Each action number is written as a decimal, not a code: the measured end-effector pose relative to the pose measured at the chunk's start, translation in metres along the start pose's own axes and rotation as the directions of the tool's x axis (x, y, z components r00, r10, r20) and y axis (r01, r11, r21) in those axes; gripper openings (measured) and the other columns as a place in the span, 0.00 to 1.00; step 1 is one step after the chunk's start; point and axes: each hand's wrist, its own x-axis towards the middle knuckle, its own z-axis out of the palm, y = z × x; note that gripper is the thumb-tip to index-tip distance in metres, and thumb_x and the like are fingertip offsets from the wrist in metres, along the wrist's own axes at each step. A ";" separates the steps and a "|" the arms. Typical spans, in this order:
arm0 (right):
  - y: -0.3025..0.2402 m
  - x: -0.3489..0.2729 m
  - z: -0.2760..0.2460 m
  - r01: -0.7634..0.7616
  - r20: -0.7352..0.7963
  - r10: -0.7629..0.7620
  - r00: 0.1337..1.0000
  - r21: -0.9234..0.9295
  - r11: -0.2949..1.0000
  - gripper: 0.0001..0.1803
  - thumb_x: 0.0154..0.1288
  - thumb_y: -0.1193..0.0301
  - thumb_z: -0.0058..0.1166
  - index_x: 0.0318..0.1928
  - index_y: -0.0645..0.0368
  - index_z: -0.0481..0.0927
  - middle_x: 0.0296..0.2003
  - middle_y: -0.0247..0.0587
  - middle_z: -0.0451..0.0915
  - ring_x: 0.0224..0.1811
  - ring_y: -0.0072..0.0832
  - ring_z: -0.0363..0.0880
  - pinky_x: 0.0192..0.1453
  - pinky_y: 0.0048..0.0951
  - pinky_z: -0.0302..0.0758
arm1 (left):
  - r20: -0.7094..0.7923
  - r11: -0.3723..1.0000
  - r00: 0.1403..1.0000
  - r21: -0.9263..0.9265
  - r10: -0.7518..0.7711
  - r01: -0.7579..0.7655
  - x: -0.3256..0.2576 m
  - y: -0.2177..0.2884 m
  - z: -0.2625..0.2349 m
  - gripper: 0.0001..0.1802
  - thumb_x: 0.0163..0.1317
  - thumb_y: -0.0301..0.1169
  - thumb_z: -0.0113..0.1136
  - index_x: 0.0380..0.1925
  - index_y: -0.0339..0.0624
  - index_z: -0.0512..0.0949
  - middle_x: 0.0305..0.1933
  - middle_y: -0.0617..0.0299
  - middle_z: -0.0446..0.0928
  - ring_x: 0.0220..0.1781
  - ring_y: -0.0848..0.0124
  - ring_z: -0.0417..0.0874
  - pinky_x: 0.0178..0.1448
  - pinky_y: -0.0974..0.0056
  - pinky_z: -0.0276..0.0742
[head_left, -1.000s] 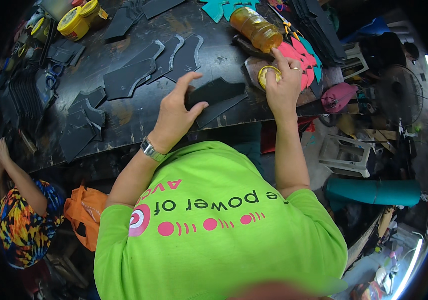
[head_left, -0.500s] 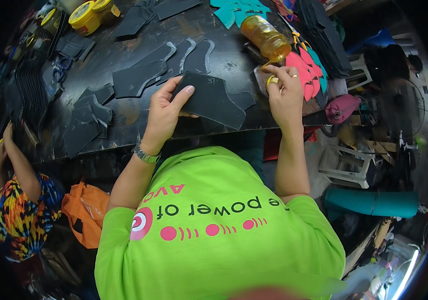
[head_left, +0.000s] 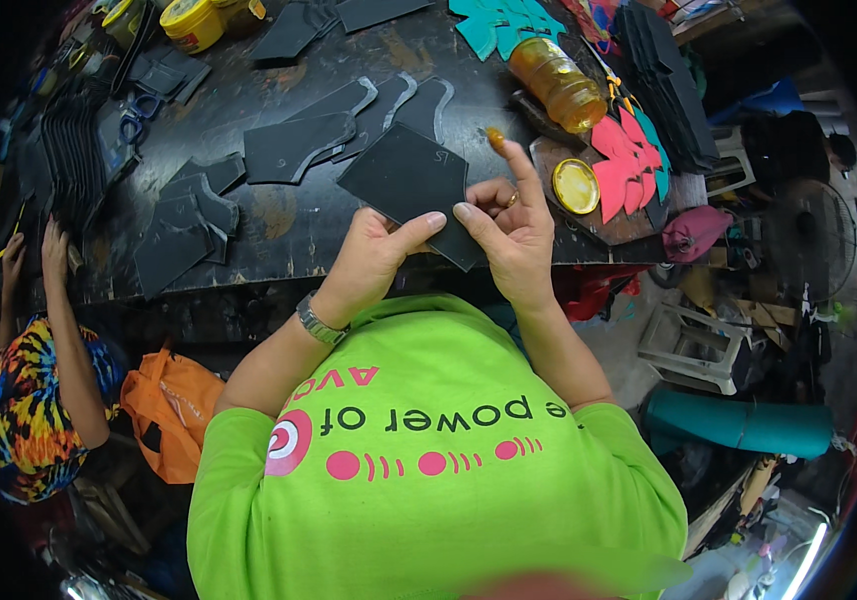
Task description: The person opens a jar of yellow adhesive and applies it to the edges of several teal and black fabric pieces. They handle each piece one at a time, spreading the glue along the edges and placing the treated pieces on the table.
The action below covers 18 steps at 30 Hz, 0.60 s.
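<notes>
My left hand (head_left: 385, 250) grips a flat black cut piece (head_left: 404, 180) by its lower corner, thumb on top. The piece is tilted above the table's near edge. At its right edge, my right hand (head_left: 509, 225) pinches it with thumb and curled fingers. The right index finger is raised, its tip coated with amber, glue-like paste. To the right of that hand lies a round yellow lid (head_left: 577, 187) smeared with the same paste. Behind it, a clear jar of amber stuff (head_left: 559, 85) rests tilted on its side.
Several black pieces with pale curved edges (head_left: 299, 145) lie on the dark table (head_left: 274, 215). Coral-pink pieces (head_left: 621, 165) and teal pieces (head_left: 509, 25) are at the right and back. Blue-handled scissors (head_left: 134, 120) lie left. Another person's arms (head_left: 67, 320) reach in at far left.
My right hand has moved left from the lid to the black piece, its index tip now carrying paste. The piece has turned and shifted. The other person's hands have moved along the table.
</notes>
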 end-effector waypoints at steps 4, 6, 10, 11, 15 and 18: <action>0.006 0.003 -0.006 0.052 -0.031 -0.055 0.998 -0.088 0.995 0.28 0.72 0.84 0.52 0.71 0.55 0.71 0.41 0.34 0.78 0.37 0.15 0.74 0.43 0.18 0.73 | -0.021 0.999 1.000 -0.038 -0.006 0.005 -0.003 0.000 -0.001 0.13 0.72 0.24 0.59 0.53 0.30 0.79 0.49 0.55 0.85 0.47 0.69 0.88 0.52 0.61 0.88; 0.008 0.009 -0.011 0.172 0.029 -0.169 0.985 -0.203 0.964 0.23 0.72 0.85 0.50 0.65 0.57 0.79 0.47 0.37 0.77 0.40 0.20 0.75 0.46 0.20 0.75 | -0.019 0.998 0.999 -0.045 -0.036 0.035 -0.003 0.003 -0.002 0.13 0.72 0.23 0.58 0.53 0.30 0.79 0.49 0.55 0.85 0.47 0.69 0.88 0.52 0.61 0.88; 0.010 0.011 -0.013 0.211 0.066 -0.200 0.977 -0.362 0.908 0.23 0.70 0.86 0.51 0.62 0.57 0.82 0.50 0.40 0.75 0.45 0.26 0.77 0.50 0.23 0.74 | -0.013 0.997 1.000 -0.080 0.015 -0.016 -0.004 0.000 0.005 0.14 0.72 0.23 0.58 0.54 0.30 0.78 0.51 0.54 0.85 0.49 0.69 0.88 0.53 0.60 0.87; 0.010 0.010 -0.013 0.211 0.079 -0.195 0.978 -0.378 0.902 0.22 0.70 0.86 0.52 0.61 0.57 0.82 0.51 0.41 0.75 0.46 0.27 0.77 0.50 0.24 0.74 | -0.011 0.997 1.000 -0.080 0.022 -0.022 -0.004 -0.001 0.005 0.14 0.72 0.23 0.58 0.55 0.30 0.78 0.51 0.54 0.84 0.49 0.69 0.88 0.54 0.60 0.87; 0.011 0.008 -0.009 0.244 0.064 -0.242 0.968 -0.451 0.858 0.22 0.68 0.86 0.53 0.60 0.56 0.83 0.51 0.42 0.75 0.47 0.29 0.77 0.51 0.25 0.74 | 0.000 0.999 1.000 -0.039 0.032 -0.032 -0.002 -0.001 0.003 0.15 0.72 0.24 0.58 0.56 0.31 0.77 0.53 0.54 0.84 0.50 0.69 0.87 0.55 0.60 0.87; 0.011 0.007 -0.009 0.233 0.063 -0.228 0.972 -0.424 0.875 0.22 0.67 0.87 0.55 0.58 0.56 0.85 0.50 0.41 0.76 0.46 0.28 0.77 0.50 0.24 0.74 | 0.017 0.999 1.000 -0.036 0.019 -0.018 -0.003 0.001 0.000 0.15 0.72 0.24 0.57 0.57 0.31 0.77 0.53 0.54 0.83 0.51 0.68 0.87 0.57 0.59 0.86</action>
